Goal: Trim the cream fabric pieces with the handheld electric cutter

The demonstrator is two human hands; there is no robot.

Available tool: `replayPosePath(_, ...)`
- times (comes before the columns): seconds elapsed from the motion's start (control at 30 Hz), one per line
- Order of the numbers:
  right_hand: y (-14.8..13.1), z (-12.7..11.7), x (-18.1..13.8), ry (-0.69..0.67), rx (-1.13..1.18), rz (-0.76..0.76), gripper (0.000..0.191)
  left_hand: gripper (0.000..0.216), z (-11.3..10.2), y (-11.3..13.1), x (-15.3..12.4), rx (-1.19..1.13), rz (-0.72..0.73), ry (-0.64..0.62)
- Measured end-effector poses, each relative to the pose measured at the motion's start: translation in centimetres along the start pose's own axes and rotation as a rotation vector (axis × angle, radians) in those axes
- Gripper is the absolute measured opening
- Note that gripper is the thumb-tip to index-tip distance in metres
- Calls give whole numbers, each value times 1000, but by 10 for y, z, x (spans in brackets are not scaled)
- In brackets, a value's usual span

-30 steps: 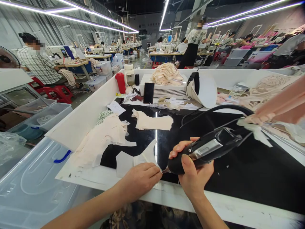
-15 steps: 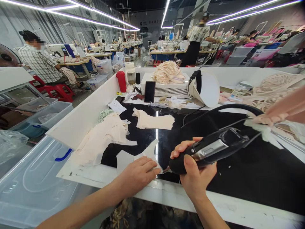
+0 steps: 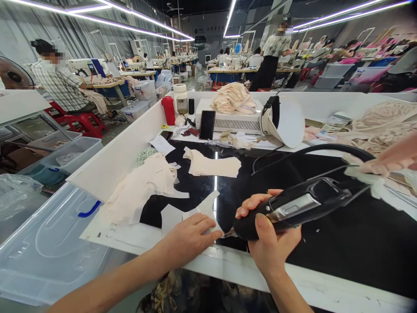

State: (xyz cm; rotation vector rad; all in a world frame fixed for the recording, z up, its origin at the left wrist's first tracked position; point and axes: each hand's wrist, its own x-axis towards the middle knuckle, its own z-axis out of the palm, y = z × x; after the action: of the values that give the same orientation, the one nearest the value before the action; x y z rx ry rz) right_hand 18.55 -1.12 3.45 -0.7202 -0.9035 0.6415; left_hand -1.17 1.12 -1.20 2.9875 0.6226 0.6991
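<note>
My right hand point(image 3: 272, 241) is wrapped round a black handheld power tool point(image 3: 289, 208) with a silver strip and a narrow metal tip. That tip meets the lower right corner of a white cut piece point(image 3: 208, 204), near the black board's point(image 3: 342, 243) front edge. My left hand point(image 3: 195, 234) lies flat on this piece, fingers stretched toward the tip and pressing it down. Another pale piece point(image 3: 171, 217) shows partly under my left hand. Behind them is a small stack of cream fabric pieces point(image 3: 215, 165). To the left, a larger pile of cream pieces point(image 3: 146, 182) spreads over the edge.
Another person's hand point(image 3: 391, 161) holds whitish material near the tool's cable on the right. A white box point(image 3: 228, 121), phone point(image 3: 207, 124), red cup point(image 3: 168, 110) and white cone-shaped lamp point(image 3: 286, 121) stand behind. A lidded clear bin point(image 3: 58, 243) is at the left.
The whole view has shifted slightly. My hands, the tool and the white piece keep nearly the same places relative to one another.
</note>
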Motion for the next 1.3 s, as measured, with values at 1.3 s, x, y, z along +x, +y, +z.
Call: replayPosePath(1.3, 17, 21, 18, 67, 12, 8, 43, 27, -11, -5, -3, -35, -54, -93)
